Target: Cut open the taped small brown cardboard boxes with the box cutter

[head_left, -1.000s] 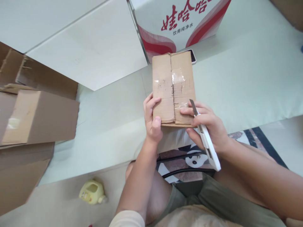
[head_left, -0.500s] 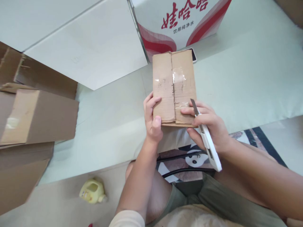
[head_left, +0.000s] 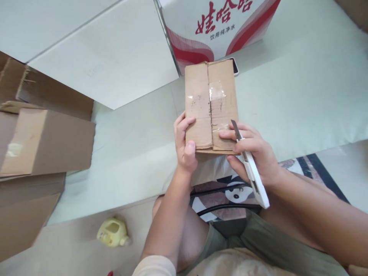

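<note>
A small brown cardboard box (head_left: pixel 198 130) is held in front of me, its two top flaps meeting along a seam with bits of clear tape on them. My left hand (head_left: pixel 185 143) grips its left side near the close corner, thumb and fingers bent round the edge. In my right hand (head_left: pixel 255 149) is a white utility knife (head_left: pixel 254 178), its blade out and angled up and left over the box's right edge. Fingers of that same hand also rest on the right flap. The underside of the box is hidden.
Behind the box stand a white-and-red carton (head_left: pixel 221 34) and a phone-like object (head_left: pixel 235 67). A large white panel (head_left: pixel 115 61) fills the upper left. Brown cardboard boxes (head_left: pixel 63 142) are stacked at left on the pale-covered table (head_left: pixel 132 153). A yellow jug (head_left: pixel 112 232) is on the floor.
</note>
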A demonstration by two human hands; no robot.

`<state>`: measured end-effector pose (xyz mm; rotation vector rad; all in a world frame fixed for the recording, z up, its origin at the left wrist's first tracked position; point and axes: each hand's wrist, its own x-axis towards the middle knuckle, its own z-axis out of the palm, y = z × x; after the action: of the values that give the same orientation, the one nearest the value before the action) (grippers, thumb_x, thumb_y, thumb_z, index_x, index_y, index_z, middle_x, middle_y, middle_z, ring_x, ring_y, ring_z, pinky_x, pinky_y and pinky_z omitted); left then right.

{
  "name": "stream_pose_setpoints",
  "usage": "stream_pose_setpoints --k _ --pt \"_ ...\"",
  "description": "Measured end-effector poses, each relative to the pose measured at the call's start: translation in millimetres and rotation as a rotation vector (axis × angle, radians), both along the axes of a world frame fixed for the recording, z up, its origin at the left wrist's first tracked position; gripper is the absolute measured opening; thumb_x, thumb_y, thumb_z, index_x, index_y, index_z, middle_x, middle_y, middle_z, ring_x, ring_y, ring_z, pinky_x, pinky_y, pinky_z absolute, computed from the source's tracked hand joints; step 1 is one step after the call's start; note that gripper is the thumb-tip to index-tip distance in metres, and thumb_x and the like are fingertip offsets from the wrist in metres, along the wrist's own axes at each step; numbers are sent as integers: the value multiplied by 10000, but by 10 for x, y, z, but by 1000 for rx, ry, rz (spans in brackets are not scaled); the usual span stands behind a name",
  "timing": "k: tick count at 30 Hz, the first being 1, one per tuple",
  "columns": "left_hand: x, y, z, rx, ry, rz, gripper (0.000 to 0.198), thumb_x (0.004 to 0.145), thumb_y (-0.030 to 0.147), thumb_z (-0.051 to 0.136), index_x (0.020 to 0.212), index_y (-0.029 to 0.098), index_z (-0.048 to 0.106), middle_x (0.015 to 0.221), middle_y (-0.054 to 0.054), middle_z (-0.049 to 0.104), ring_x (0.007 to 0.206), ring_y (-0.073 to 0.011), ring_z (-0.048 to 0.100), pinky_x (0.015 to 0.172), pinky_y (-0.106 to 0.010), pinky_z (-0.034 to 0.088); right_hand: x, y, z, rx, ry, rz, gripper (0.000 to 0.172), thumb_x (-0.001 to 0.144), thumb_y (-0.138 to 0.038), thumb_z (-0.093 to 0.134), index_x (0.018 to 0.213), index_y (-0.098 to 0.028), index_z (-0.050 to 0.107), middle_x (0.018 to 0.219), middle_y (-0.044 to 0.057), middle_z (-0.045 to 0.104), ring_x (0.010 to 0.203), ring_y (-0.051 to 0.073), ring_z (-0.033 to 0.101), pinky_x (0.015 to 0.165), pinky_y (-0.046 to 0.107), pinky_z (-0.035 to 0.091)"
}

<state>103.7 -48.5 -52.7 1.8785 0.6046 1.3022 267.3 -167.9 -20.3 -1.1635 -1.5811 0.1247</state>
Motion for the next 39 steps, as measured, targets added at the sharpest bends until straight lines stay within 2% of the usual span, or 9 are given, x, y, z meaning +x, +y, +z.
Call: stream_pose_setpoints --k 12,17,27,33,39 --pt "5 12 -31 -6 -42 -31 502 972 625 419 1345 326 575 1427 -51 542 1376 -312 526 1172 -471 435 19 -1 43 13 -19 25 269 861 -141 668 1044 -297 547 1222 57 751 1191 251 700 1064 533 583" --pt "3 9 -28 -9 -47 -32 506 972 625 416 1351 328 573 1424 -53 545 1376 -318 528 1179 -490 428 23 -3 38 4 -31 7 229 869 -165 673 1013 -299 554 1215 45 752 1194 247 697 1058 536 592" --pt "9 14 -32 -17 -55 -42 518 965 639 424 1353 332 578 1415 -50 548 1377 -323 526 1180 -496 426 10 2 42 35 -9 20 251 859 -149 680 1035 -283 561 1211 69 759 1175 253 711 1062 525 589" --pt "6 14 -21 16 -10 -21 524 982 648 369 1357 331 550 1424 -55 538 1363 -323 540 1148 -502 454 18 -3 41 25 -18 23 273 855 -142 681 1041 -297 554 1228 61 756 1162 259 718 1051 539 592" --pt "12 -2 -21 -32 -58 -36 519 962 648 430 1345 332 580 1413 -46 553 1370 -320 528 1173 -494 432 14 -3 35 31 -4 33 305 820 -104 692 1040 -270 562 1206 97 759 1160 265 716 1075 521 577"
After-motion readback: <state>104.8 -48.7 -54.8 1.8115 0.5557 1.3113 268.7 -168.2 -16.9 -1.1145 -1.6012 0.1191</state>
